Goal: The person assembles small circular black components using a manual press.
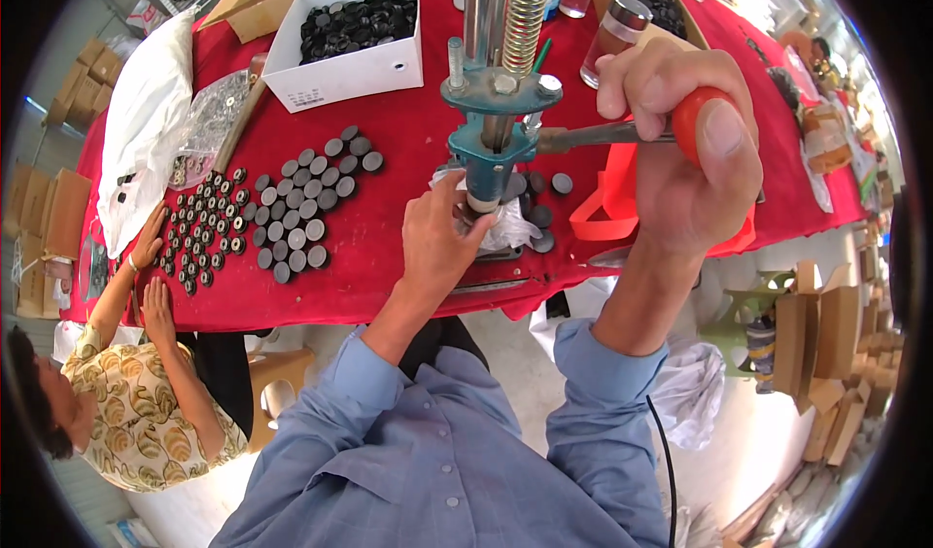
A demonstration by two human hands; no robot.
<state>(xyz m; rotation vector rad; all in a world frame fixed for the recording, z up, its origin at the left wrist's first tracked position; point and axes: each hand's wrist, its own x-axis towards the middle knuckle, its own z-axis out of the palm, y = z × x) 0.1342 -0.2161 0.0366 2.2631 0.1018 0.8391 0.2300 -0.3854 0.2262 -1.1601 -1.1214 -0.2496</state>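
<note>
A teal hand press [496, 145] with a steel column and a coil spring [525, 23] stands before me on the red-covered table. My right hand [685, 159] is closed around the red ball knob [692, 120] on the end of its metal lever [603, 136]. Low at the press, my left hand [434, 237] curls its thumb and fingers about the tip of the ram [483, 201]; what they pinch there is hidden. Crumpled white plastic [513, 227] and several dark round caps [540, 218] lie just right of the ram.
Grey round caps [296, 198] and metal-centred round pieces [206, 222] spread across the red cloth [389, 256] at left. Behind stands a white box [340, 86] of black caps. Orange-red strapping [612, 198] lies right of the press. At left, a co-worker's hands [155, 295] touch the table edge.
</note>
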